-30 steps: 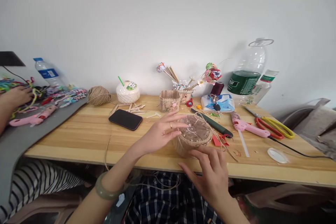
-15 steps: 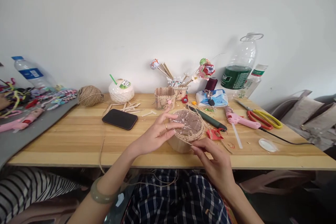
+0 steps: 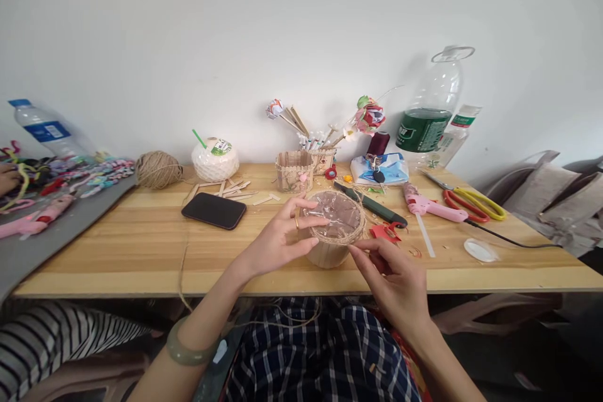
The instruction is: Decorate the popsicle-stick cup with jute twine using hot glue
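Just beyond your plaid-covered lap [image 3: 325, 352], near the front edge of the wooden table [image 3: 117, 264], the round wood-sided pot [image 3: 330, 255] stands between your hands. Your left hand [image 3: 276, 235] reaches over its left side, fingers apart, the tips at the rim and over the clear lining [image 3: 342, 210]. Your right hand [image 3: 393, 273] has thumb and forefinger pinched together on the twine [image 3: 336, 241] at the rim's front right. Past them, to your right, lie a white disc [image 3: 479, 250], a pink glue gun [image 3: 438, 207] and, just behind the pot, a dark green tool [image 3: 372, 205]; a black phone [image 3: 214, 210] lies to your left. Farther back sit a ball of twine [image 3: 159, 169], a white coconut [image 3: 214, 163] with a green straw [image 3: 198, 138], a small wooden basket [image 3: 294, 173] and, by the wall [image 3: 301, 19], a large green-labelled bottle [image 3: 424, 129].
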Tool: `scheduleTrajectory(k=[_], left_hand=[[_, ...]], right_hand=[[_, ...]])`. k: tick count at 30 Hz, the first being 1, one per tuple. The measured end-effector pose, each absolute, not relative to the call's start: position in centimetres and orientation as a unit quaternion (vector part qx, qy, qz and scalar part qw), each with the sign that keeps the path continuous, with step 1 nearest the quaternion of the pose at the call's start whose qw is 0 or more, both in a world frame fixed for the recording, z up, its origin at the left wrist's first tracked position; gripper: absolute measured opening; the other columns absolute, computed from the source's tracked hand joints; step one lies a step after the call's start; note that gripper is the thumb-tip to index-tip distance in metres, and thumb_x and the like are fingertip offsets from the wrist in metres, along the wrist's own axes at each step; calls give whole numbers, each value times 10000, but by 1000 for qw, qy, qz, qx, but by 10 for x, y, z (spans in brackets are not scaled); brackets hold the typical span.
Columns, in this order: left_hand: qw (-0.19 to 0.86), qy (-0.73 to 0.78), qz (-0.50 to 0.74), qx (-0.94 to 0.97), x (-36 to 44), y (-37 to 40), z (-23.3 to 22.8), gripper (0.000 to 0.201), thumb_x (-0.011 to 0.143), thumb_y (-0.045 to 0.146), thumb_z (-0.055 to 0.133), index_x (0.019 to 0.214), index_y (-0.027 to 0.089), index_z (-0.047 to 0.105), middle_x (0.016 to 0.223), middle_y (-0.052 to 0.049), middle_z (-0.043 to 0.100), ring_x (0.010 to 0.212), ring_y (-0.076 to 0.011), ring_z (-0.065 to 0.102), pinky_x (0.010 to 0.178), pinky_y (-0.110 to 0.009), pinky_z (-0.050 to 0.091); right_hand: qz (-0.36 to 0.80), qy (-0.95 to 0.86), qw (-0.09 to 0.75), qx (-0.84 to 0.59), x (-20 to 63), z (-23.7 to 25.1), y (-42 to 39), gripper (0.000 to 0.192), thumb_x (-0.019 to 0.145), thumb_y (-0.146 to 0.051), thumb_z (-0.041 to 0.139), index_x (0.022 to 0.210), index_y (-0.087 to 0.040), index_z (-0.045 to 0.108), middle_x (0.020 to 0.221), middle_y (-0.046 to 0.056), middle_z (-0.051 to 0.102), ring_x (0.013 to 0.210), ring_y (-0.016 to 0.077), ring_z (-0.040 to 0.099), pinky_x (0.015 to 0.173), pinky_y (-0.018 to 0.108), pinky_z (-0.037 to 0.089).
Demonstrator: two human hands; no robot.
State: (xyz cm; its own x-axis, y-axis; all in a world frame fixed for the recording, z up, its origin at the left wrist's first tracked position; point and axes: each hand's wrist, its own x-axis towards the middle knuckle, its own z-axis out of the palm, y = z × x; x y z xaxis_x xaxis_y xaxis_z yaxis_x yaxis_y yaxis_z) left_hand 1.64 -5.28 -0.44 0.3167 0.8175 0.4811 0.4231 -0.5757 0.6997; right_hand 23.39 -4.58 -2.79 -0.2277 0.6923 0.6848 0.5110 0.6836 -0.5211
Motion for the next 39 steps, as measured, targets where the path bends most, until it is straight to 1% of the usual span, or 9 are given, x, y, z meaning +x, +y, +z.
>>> scheduleTrajectory(k=[5, 9, 13, 18, 22, 24, 29, 33, 39], left_hand=[[234, 408, 449, 760, 20, -54, -4, 308, 820, 168, 599, 1100, 274, 668, 1228, -79, 491, 1283, -275, 430, 1096, -483, 333], [240, 411, 456, 752, 21, -54, -6, 316, 818, 161, 603, 1103, 281, 669, 1233, -77, 489, 1275, -266, 436, 1093, -475, 336], [231, 413, 477, 741, 23, -53, -7, 283, 800, 165, 624, 1047, 283, 696, 1191, -67, 518, 1218, -262, 479, 1078, -475, 350], [221, 420, 515, 714, 30, -53, -7, 256, 758, 158, 630, 979, 250, 719, 1125, -68, 528, 1135, -244, 516, 1045, -449, 379], [230, 421, 529, 700, 35, -54, -8, 251, 739, 132, 596, 945, 221, 709, 1134, -79, 512, 1160, -251, 494, 1061, -449, 347], [238, 421, 529, 698, 36, -54, -10, 263, 734, 123, 574, 949, 217, 693, 1152, -86, 498, 1188, -260, 475, 1055, -448, 355], [257, 423, 528, 690, 40, -55, -11, 271, 695, 134, 604, 952, 208, 651, 1170, -87, 465, 1201, -273, 457, 1043, -446, 374], [272, 432, 529, 678, 42, -55, -11, 223, 721, 169, 605, 938, 206, 640, 1170, -86, 447, 1208, -261, 447, 1057, -435, 360], [287, 433, 529, 671, 40, -55, -13, 215, 732, 188, 608, 946, 203, 633, 1182, -89, 435, 1235, -267, 428, 1063, -433, 351]], right_hand=[[134, -765, 486, -401, 232, -29, -44, 174, 853, -322, 574, 775, -184, 646, 513, -71, 318, 438, 81, 312, 425, 226, 257], [179, -752, 484, -410, 231, -30, -43, 198, 852, -350, 568, 763, -184, 629, 514, -76, 276, 446, 83, 275, 423, 226, 237], [207, -742, 482, -419, 230, -31, -43, 211, 850, -369, 565, 764, -185, 623, 519, -77, 252, 457, 84, 253, 428, 229, 216], [236, -728, 478, -431, 229, -30, -43, 230, 850, -385, 549, 776, -179, 619, 527, -84, 210, 455, 83, 232, 429, 227, 189], [235, -728, 479, -430, 229, -28, -42, 219, 845, -368, 548, 749, -179, 606, 533, -81, 218, 463, 82, 236, 432, 223, 197], [234, -728, 481, -429, 228, -27, -43, 211, 838, -360, 552, 735, -182, 599, 531, -79, 237, 465, 81, 246, 429, 220, 205], [239, -729, 482, -423, 228, -28, -43, 206, 837, -357, 552, 736, -183, 595, 525, -79, 249, 467, 81, 252, 430, 220, 207], [246, -727, 483, -422, 228, -31, -42, 202, 842, -356, 549, 737, -187, 586, 526, -82, 232, 462, 81, 243, 431, 220, 198], [250, -728, 482, -419, 227, -33, -41, 195, 848, -348, 549, 741, -187, 576, 534, -82, 239, 466, 77, 243, 434, 219, 196]])
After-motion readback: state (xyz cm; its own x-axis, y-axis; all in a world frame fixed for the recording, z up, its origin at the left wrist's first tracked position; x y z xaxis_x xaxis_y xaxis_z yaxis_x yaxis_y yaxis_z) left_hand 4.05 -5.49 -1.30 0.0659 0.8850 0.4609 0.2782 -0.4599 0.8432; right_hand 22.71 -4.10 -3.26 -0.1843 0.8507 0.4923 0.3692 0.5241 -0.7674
